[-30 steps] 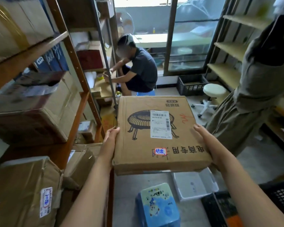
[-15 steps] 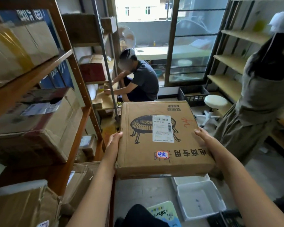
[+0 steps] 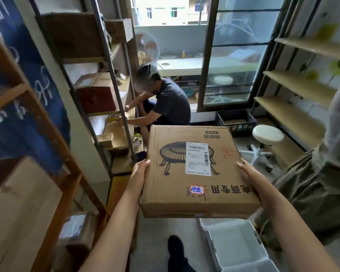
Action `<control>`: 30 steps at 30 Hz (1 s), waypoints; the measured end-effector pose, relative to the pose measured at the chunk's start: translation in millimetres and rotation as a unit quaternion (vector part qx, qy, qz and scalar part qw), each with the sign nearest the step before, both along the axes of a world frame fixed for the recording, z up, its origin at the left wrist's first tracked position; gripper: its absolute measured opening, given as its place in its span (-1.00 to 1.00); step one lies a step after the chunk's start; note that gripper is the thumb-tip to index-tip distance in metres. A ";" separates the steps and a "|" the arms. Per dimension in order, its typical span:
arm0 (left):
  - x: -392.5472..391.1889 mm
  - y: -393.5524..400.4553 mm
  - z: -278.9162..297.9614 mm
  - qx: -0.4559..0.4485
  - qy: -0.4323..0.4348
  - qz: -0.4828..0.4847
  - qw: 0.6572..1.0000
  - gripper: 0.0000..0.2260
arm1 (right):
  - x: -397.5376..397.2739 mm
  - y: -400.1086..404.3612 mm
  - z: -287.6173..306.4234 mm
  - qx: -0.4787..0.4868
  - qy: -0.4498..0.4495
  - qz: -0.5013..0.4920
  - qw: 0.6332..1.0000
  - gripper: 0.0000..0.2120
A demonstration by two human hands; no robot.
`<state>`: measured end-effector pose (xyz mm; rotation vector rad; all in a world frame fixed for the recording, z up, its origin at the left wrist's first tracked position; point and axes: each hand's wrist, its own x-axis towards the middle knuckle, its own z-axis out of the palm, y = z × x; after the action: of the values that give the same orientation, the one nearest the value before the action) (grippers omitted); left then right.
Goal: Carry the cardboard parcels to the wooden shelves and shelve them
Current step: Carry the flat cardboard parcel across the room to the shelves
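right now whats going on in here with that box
A person is carrying a flat cardboard parcel level in front of them, left hand on its left edge and right hand on its right edge. It is not shelved yet. Wooden shelves holding other boxes stand close on the left. Ahead, another person crouches by a metal rack, and a white stool stands on the floor to the right.

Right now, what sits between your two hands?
Head view: only the cardboard parcel, gripped at its sides by the left hand and right hand.
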<state>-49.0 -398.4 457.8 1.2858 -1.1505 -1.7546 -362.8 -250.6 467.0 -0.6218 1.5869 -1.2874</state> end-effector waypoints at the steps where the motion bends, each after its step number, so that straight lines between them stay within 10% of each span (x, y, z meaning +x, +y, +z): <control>1: -14.7 -27.6 -3.5 0.004 0.004 -0.008 1.000 -0.60 | -12.1 -23.4 -5.0 -0.011 -0.013 -0.003 1.000 -0.61; 10: -177.6 -276.8 6.3 0.018 0.000 -0.050 0.999 -0.36 | -158.8 -233.1 1.1 -0.049 -0.054 -0.060 0.995 -0.62; 19: -341.0 -423.1 12.5 -0.018 -0.026 -0.156 0.987 -0.57 | -294.9 -348.2 8.0 -0.052 -0.065 -0.161 0.983 -0.32; 30: -621.0 -658.6 -32.3 0.090 -0.008 -0.267 0.959 -0.24 | -486.7 -498.6 3.3 -0.037 -0.031 -0.340 0.939 -0.69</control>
<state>-670.0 -1057.0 425.6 1.1585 -1.4728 -2.2852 -849.5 -749.2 470.2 -0.0528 1.7764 -1.8504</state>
